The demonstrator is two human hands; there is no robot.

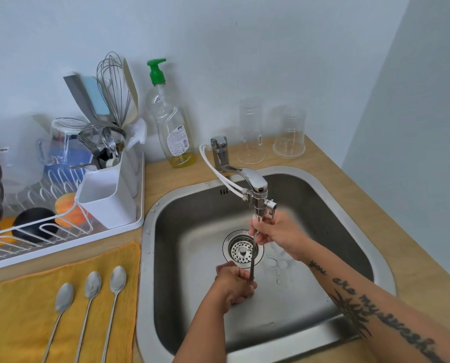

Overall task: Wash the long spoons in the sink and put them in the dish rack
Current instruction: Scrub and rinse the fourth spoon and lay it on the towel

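Over the steel sink (323, 195), my right hand (279, 233) holds the bowl end of a long spoon (252, 263) right under the tap spout (260, 203). My left hand (235, 282) grips the lower end of the spoon's handle together with a reddish sponge or cloth (225, 265). Three more long spoons (90, 305) lie side by side on a yellow cloth (22, 323) left of the sink. The white dish rack (69, 231) stands at the back left, with a white cutlery holder (108, 197) in it.
A dish soap bottle (175, 127) with a green pump stands behind the sink. Two upturned clear glasses (251, 132) stand at the back right on the wooden counter. The rack holds a whisk, cutlery, a jar, a blue item and an orange item. The drain strainer (242, 248) sits mid-sink.
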